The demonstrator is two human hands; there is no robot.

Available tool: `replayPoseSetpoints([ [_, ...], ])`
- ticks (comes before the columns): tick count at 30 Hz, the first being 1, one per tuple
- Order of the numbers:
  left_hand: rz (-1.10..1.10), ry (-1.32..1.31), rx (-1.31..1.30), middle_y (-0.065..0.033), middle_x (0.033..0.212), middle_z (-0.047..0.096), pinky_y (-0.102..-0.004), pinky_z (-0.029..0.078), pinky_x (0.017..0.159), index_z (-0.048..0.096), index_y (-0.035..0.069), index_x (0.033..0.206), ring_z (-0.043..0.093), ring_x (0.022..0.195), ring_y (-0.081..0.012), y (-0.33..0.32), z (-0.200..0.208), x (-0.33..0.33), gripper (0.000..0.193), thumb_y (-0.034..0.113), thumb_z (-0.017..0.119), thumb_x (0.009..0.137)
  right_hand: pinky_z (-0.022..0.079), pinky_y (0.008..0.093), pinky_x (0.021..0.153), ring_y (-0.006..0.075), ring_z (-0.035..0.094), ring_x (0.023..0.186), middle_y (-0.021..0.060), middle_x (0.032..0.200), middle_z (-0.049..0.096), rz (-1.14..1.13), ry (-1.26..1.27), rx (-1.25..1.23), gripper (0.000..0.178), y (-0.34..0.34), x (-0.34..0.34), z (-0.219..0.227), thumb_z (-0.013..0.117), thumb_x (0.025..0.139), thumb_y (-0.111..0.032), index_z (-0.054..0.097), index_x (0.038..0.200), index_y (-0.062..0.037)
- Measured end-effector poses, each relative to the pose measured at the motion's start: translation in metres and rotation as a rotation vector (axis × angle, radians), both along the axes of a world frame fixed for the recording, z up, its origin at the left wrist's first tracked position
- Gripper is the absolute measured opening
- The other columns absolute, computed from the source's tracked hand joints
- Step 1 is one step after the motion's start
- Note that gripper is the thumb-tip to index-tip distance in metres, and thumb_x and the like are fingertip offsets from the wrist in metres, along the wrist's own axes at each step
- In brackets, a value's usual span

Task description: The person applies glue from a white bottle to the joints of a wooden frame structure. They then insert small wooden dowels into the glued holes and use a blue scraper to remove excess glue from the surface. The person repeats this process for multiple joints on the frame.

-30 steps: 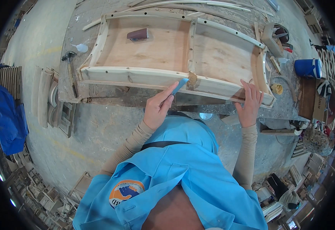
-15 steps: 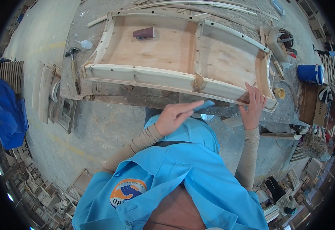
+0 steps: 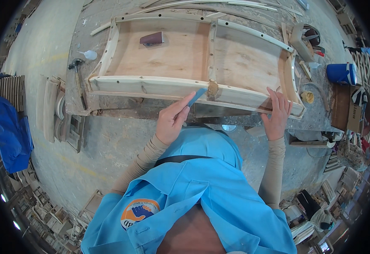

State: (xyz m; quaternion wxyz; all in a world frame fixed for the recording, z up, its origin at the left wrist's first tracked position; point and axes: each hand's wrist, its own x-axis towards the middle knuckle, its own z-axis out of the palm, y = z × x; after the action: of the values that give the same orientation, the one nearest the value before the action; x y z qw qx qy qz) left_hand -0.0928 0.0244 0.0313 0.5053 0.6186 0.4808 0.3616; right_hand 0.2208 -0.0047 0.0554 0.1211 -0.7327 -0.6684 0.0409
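My left hand is closed on a flat blue scraper. The scraper's tip is at the front rail of a wooden frame, just left of a patch of tan filler where the middle crosspiece meets that rail. Near the frame's right front corner, my right hand grips the front rail, fingers over its top and thumb on its outer face. The frame has a plywood base and dark holes along its rails. A folded piece of brown sandpaper lies in its left compartment.
The frame lies on a worn workbench. To its left are a hammer and a white plastic bottle. On the right stand a tub of yellowish paste and a blue bucket. Wood strips lie behind.
My left hand has moved up and left, bringing the scraper from in front of the frame to its front rail beside the filler. My right hand stays at the right corner.
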Motion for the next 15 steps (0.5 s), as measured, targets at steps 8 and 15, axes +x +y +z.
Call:
replayPoseSetpoints([
  [8, 0.018, 0.008, -0.034, -0.0061, 0.073, 0.056, -0.0240, 0.044, 0.061, 0.056, 0.013, 0.133, 0.049, 0.061, -0.0126, -0.003, -0.005, 0.007, 0.043, 0.001, 0.053, 0.092, 0.014, 0.0542, 0.114, 0.0257, 0.041, 0.124, 0.0032, 0.124, 0.049, -0.001, 0.014, -0.007, 0.087, 0.000, 0.001, -0.001, 0.075, 0.057, 0.003, 0.047, 0.135, -0.0226],
  [15, 0.056, 0.056, -0.005, -0.0136, 0.092, 0.066, -0.0240, 0.047, 0.071, 0.058, 0.013, 0.130, 0.057, 0.072, -0.0172, -0.005, -0.006, 0.014, 0.042, -0.001, 0.055, 0.090, 0.015, 0.0551, 0.113, 0.0257, 0.041, 0.125, 0.0031, 0.124, 0.050, 0.004, 0.015, 0.000, 0.088, 0.000, 0.001, -0.001, 0.075, 0.056, 0.003, 0.047, 0.135, -0.0229],
])
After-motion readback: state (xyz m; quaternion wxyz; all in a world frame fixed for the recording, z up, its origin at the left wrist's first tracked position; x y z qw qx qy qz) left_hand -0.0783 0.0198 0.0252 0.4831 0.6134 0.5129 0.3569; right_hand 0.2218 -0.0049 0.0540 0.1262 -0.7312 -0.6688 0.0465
